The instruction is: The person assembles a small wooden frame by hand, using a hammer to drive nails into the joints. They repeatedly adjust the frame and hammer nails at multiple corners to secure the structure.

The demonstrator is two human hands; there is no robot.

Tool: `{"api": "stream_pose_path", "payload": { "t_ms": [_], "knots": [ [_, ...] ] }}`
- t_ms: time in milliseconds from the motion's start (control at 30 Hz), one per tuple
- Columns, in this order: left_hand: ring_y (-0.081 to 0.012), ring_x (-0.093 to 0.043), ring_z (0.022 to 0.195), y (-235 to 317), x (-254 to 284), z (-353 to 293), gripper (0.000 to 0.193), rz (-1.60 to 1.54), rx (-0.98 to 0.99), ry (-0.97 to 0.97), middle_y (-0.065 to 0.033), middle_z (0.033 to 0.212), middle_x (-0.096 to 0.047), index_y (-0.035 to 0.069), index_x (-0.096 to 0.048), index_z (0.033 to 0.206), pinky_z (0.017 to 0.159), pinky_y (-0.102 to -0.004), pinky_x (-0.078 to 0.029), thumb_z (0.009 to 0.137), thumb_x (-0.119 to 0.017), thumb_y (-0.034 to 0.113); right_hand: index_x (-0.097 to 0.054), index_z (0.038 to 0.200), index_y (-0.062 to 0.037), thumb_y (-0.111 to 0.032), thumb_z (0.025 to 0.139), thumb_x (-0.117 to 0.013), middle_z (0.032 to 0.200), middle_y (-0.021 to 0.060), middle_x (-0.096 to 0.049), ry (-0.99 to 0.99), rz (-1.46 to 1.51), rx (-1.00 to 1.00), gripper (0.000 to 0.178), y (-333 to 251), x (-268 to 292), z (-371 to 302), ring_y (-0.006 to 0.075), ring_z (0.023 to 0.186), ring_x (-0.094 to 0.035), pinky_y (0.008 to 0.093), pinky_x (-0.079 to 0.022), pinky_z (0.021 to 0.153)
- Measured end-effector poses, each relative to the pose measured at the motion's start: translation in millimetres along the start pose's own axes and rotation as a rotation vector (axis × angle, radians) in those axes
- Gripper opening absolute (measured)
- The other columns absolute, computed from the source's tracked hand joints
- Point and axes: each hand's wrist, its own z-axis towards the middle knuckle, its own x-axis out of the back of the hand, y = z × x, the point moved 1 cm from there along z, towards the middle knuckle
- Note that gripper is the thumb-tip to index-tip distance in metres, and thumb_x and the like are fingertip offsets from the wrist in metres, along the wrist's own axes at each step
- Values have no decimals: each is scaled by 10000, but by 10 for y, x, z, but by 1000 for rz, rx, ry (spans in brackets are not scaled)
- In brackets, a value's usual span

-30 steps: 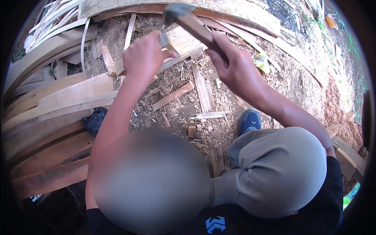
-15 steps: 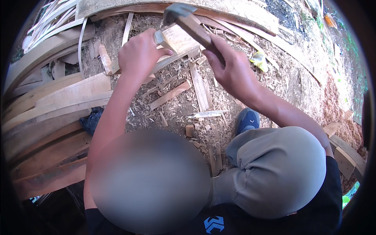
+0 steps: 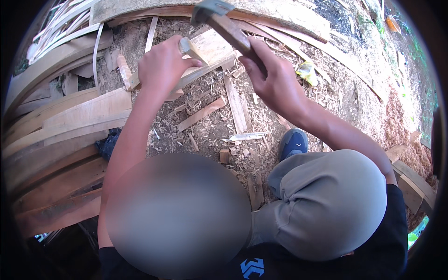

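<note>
My right hand (image 3: 277, 81) is closed around the wooden handle of a hammer (image 3: 236, 37). Its grey metal head, with a curved end, is raised at the top, above the far side of a pale wooden board (image 3: 215, 43). At the board's left, my left hand (image 3: 160, 65) is wrapped round a short wooden piece (image 3: 191, 50) with a greyish end. The piece stands tilted by the board, my thumb pointing right below it. Its lower part and any tip are hard to make out, and the fingers on the far side are hidden.
Curved planks (image 3: 60, 135) are stacked at the left. A long board (image 3: 280, 18) lies across the far side. Wood offcuts (image 3: 201, 114) and shavings litter the ground before my blue shoe (image 3: 294, 142). A yellow crumpled scrap (image 3: 307, 73) lies to the right.
The hammer and my right hand have shifted slightly up and left. My left hand, still gripping the wooden piece, appears a little further left.
</note>
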Motion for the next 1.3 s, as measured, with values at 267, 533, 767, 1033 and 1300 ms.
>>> {"api": "stream_pose_path", "payload": {
  "t_ms": [267, 533, 767, 1033, 1300],
  "knots": [
    [-314, -755, 887, 39, 6, -71, 805, 18, 2, -25, -132, 934, -766, 143, -688, 1263, 735, -447, -589, 645, -877, 624, -545, 1117, -18, -185, 1042, -553, 736, 254, -663, -96, -21, -88, 183, -12, -43, -15, 444, 678, -675, 535, -520, 641],
    [-302, -754, 893, 39, 14, 6, 806, 7, 4, -24, -119, 916, -764, 149, -685, 1266, 725, -445, -586, 645, -879, 625, -559, 1122, -2, -196, 1059, -534, 728, 259, -665, -49, -6, -111, 205, 104, -84, -45, 430, 667, -686, 510, -511, 619],
    [-305, -739, 837, -36, 6, -28, 644, -20, -32, -18, -91, 828, -734, 130, -673, 1086, 701, -447, -550, 670, -891, 571, -575, 1135, 8, -244, 1079, -516, 770, 181, -666, -105, 14, -376, 265, -16, 18, 35, 245, 612, -633, 436, -507, 595],
    [-215, -718, 858, -348, 71, 10, 501, -335, -81, 88, -106, 915, -744, 54, -654, 1019, 759, -358, -530, 783, -875, 437, -551, 1079, -46, -309, 1109, -465, 727, -31, -495, -273, 459, -646, 278, 303, 129, -42, 54, 504, -483, 247, -414, 435],
    [-106, -531, 765, -705, -340, -181, 327, -769, -343, 444, -15, 887, -560, 60, -554, 980, 689, -274, -448, 901, -813, 244, -558, 1229, -51, -333, 1105, -504, 733, -48, -484, -241, 476, -435, 314, 178, 276, 70, 20, 546, -432, 215, -372, 463]
  ]
}}
